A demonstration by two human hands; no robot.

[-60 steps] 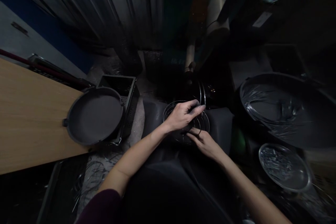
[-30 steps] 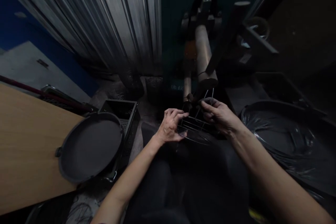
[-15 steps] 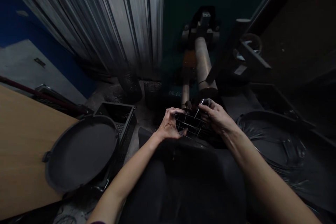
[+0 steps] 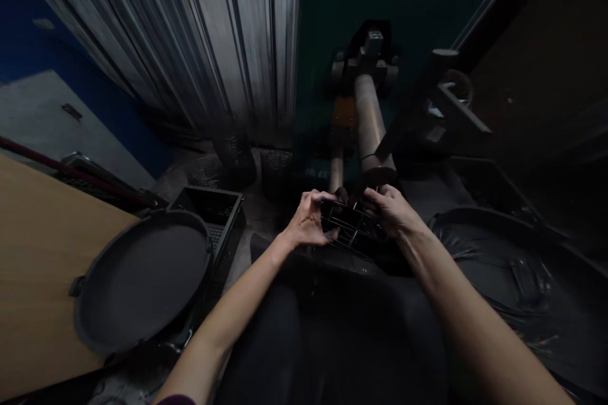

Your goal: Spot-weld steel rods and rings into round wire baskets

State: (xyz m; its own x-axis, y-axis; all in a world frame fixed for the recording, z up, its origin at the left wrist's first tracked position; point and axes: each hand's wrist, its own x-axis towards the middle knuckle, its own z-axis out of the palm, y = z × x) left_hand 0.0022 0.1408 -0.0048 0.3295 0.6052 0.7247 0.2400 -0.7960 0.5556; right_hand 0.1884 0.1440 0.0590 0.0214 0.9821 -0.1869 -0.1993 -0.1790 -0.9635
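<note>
A small frame of thin metal wires, like a wire rack [image 4: 350, 234], is held between both hands above my lap. My left hand [image 4: 304, 223] clasps its left end, with the fingers over the top edge and the thumb below. At the upper right, my right hand [image 4: 392, 210] pinches the rack's wires with curled fingers, partly hidden from view. Just beyond the hands are the ends of a machine's thick metal cylinder [image 4: 370, 117] and thinner rod [image 4: 337, 168]. The rack is close to the rod's tip; whether they touch I cannot tell.
A green machine body [image 4: 325, 19] stands ahead, beside corrugated metal sheeting [image 4: 228, 31]. At left are a round dark tray [image 4: 142, 285], a black crate [image 4: 235, 205] and a wooden panel [image 4: 42, 253]. A round dark container [image 4: 494, 259] with thin wires sits at right.
The rack has tilted slightly between my hands, and my right hand has shifted a little down and right. Both hands keep their hold. The whole view has moved slightly.
</note>
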